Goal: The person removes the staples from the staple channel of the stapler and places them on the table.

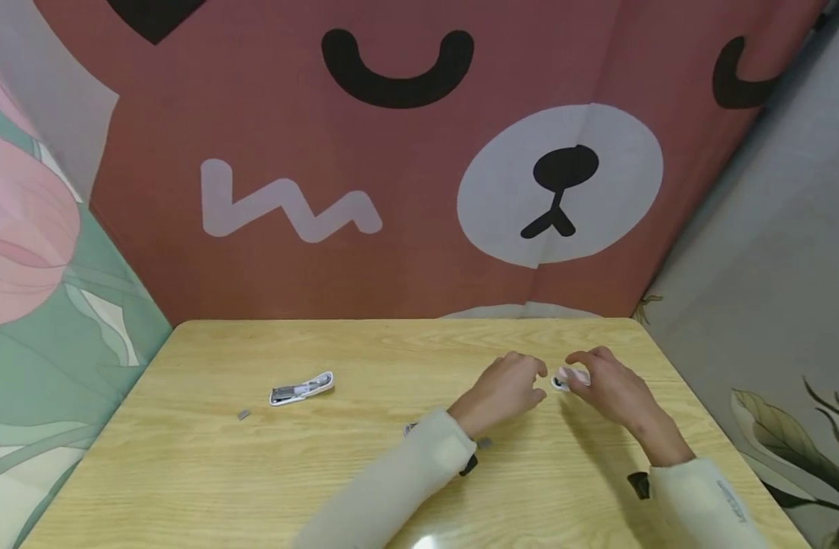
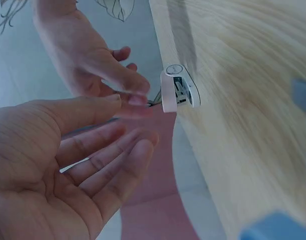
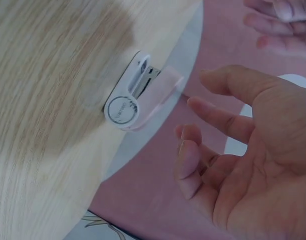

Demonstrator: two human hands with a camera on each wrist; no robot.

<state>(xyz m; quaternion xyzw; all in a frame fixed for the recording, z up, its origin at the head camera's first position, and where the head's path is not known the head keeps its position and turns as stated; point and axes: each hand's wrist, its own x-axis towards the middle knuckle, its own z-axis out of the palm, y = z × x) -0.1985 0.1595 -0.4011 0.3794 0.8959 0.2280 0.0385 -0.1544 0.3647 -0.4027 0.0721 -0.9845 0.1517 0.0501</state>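
A small pink and white stapler rests on the right part of the table. In the right wrist view the stapler stands with its pink lever raised from the white base, metal showing between them. My right hand hovers beside it, thumb and fingers apart with nothing between them; in the head view it partly covers the stapler. To the stapler's left is my left hand, fingers loosely bent. In the left wrist view the left hand holds nothing and its fingertips are apart from the stapler.
A white stapler lies on the table's left side, its metal inside showing. Near it is a small grey staple strip. Another small grey piece lies by my left sleeve, which partly hides a further object. Printed curtains surround the table.
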